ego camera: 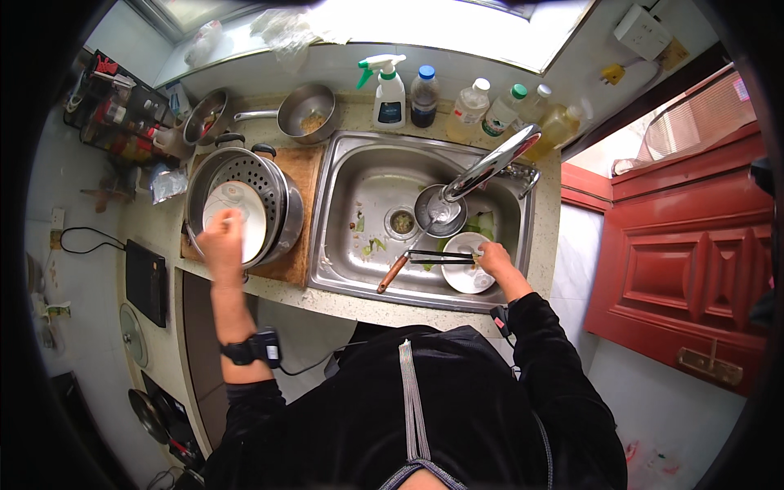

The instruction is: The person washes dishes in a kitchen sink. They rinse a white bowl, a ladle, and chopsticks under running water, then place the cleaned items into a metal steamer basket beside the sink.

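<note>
My left hand, blurred, is over a white plate that rests in a perforated steamer insert inside a large metal pot. Whether its curled fingers grip the plate is unclear. At the right of the steel sink, my right hand grips the right side of a white bowl together with black chopsticks. A wooden-handled utensil leans across the sink, its head in a metal bowl below the faucet.
Green vegetable scraps lie around the drain. A spray bottle and several plastic bottles line the back counter. A saucepan and another metal bowl stand behind the pot, which sits on a wooden board.
</note>
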`<state>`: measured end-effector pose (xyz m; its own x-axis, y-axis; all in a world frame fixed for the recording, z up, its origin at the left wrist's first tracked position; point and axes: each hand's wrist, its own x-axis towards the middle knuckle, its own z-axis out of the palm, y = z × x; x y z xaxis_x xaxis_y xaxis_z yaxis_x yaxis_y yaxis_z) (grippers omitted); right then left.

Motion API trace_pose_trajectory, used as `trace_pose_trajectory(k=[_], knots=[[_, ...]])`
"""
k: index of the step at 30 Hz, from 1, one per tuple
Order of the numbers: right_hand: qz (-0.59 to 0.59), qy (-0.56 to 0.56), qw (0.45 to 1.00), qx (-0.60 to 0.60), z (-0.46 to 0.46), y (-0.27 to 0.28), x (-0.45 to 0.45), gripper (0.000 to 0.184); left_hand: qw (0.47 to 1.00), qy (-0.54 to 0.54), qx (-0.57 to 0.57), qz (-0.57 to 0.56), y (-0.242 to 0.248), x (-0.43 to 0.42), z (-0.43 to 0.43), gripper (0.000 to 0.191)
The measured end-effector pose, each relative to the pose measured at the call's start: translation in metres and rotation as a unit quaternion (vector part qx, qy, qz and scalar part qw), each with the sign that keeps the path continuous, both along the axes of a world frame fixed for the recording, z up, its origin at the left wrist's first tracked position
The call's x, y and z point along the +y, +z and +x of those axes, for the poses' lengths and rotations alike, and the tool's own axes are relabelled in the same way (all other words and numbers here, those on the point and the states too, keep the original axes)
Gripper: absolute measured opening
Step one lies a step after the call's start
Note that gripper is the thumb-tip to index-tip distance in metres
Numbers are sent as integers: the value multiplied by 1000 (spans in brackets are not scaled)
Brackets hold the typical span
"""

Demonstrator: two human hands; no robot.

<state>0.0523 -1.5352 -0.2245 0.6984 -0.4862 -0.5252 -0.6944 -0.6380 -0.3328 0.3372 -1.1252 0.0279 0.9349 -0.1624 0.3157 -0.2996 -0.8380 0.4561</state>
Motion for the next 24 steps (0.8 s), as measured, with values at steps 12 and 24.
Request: trace_pose_trajectory(k=[12,24], knots=[[62,31,996,-51,1,10,23,31,750,-189,633,30,-311,-136,-123,34],[73,31,996,-40,-1,5,43,29,869,-247,415,107,-207,-109,-68,26]])
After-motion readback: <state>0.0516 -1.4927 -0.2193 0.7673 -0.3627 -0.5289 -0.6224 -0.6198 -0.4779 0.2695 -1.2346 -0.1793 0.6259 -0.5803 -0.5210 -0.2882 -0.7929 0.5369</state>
